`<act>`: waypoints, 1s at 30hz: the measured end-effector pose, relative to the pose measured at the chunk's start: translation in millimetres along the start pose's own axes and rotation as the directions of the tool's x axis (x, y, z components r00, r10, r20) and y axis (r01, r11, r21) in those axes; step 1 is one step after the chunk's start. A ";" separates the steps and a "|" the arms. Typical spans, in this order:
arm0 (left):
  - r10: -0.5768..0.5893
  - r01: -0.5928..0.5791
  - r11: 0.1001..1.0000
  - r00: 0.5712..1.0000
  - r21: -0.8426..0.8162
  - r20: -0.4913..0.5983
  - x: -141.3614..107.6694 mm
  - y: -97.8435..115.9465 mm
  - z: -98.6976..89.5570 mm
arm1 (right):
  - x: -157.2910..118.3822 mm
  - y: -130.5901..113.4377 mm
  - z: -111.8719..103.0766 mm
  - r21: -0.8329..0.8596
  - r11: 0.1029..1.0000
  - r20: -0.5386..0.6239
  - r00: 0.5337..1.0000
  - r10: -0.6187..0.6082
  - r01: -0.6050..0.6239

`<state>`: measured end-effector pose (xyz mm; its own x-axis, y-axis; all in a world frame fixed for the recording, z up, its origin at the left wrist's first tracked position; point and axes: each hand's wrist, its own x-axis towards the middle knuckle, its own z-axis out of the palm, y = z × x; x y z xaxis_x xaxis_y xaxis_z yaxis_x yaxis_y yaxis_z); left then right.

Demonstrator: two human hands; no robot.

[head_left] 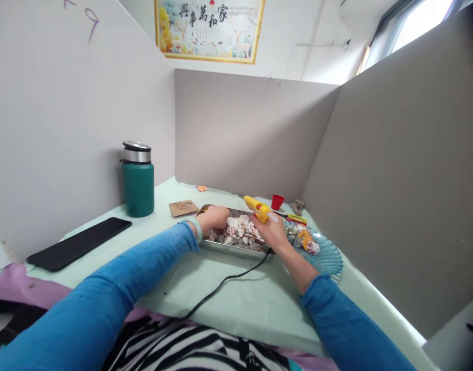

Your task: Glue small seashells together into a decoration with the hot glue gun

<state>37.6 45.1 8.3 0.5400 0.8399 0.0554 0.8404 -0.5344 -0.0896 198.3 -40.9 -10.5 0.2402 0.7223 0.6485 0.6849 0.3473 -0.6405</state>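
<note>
A yellow glue gun [258, 208] with a pale glue stick at its rear is gripped in my right hand [274, 233], its nose pointing away to the left. Its black cord [228, 278] runs down to the table's front edge. Below lies a shallow metal tray [236, 249] full of seashells [242, 229] and small stones. My left hand [215, 217] reaches over the tray's left part with its fingers curled down; whatever they pinch is hidden. Right of the tray, a blue glass shell-shaped plate [331, 256] bears shells and an orange piece [306, 240].
A green flask [139, 188] and a black phone-like slab [81, 242] stand and lie at left. Near the tray are a brown card [183, 207], a red cup [277, 202] and yellow-handled scissors [297, 219]. Grey partitions [255, 129] enclose the table on three sides.
</note>
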 end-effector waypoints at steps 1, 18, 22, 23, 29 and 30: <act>0.007 -0.007 1.000 1.000 -0.008 -0.002 -1.7 -0.4 -0.8 | 0.0 -0.1 0.0 0.000 1.000 0.002 1.000 0.000 0.000; 0.087 0.069 -0.178 0.995 -0.982 0.054 -45.1 -6.6 -13.1 | -1.1 -8.1 -2.9 0.102 0.987 0.146 0.983 0.111 -0.127; 0.164 0.128 -0.294 0.983 -0.947 0.082 -46.3 -7.9 -8.3 | -2.9 -12.2 -2.8 0.169 0.972 0.180 0.975 0.131 -0.162; 0.178 0.132 -0.302 0.981 -0.944 0.080 -45.9 -8.1 -7.6 | -3.1 -13.0 -3.1 0.194 0.967 0.190 0.973 0.130 -0.167; 0.221 0.126 -0.275 0.973 -0.953 0.064 -45.7 -2.9 -4.5 | -0.9 -11.7 -4.3 0.296 0.948 0.206 0.977 0.051 -0.112; 0.235 0.133 -0.269 0.970 -0.954 0.069 -45.7 -1.9 -4.0 | -0.5 -10.9 -4.3 0.305 0.946 0.206 0.977 0.047 -0.110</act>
<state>11.5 7.4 9.9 0.7176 0.6955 -0.0357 -0.1109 0.1646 0.9801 193.6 -47.6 -2.1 0.1254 0.8455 0.5191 0.4121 0.4316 -0.8024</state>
